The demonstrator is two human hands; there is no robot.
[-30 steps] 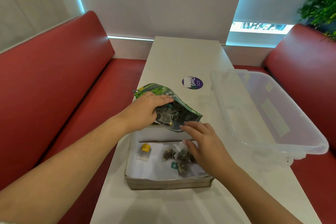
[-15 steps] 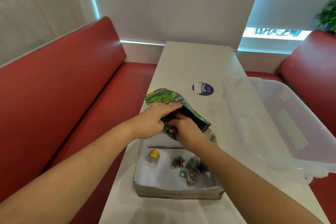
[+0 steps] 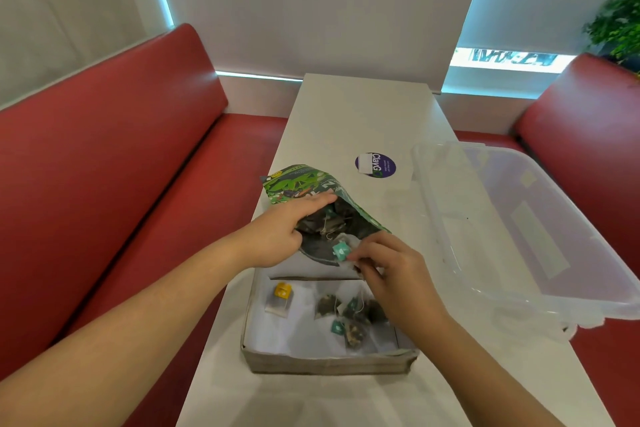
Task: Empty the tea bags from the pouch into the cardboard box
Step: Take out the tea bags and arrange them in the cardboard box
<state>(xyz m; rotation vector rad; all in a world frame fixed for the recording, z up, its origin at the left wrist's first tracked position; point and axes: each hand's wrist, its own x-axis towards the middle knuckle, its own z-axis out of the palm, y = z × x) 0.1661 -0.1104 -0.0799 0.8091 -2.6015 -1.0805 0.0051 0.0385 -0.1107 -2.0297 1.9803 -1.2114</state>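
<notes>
A green printed pouch [image 3: 298, 184] lies on the white table just beyond the cardboard box [image 3: 325, 362], its mouth open toward me. My left hand [image 3: 280, 236] grips the pouch's upper edge and holds the mouth open; dark tea bags show inside. My right hand [image 3: 388, 263] pinches a tea bag with a teal tag [image 3: 341, 251] at the pouch mouth, above the box's far edge. In the box lie several dark tea bags with teal tags [image 3: 353, 315] and one with a yellow tag [image 3: 281, 296].
A clear plastic bin [image 3: 519, 236] sits on the table to the right of the box and overhangs the table edge. A purple round sticker [image 3: 375, 165] is on the table beyond the pouch. Red bench seats [image 3: 104, 166] flank the table.
My right hand went from over the box into the pouch mouth, and now has drawn back out with a teal-tagged tea bag. My left hand kept hold of the pouch.
</notes>
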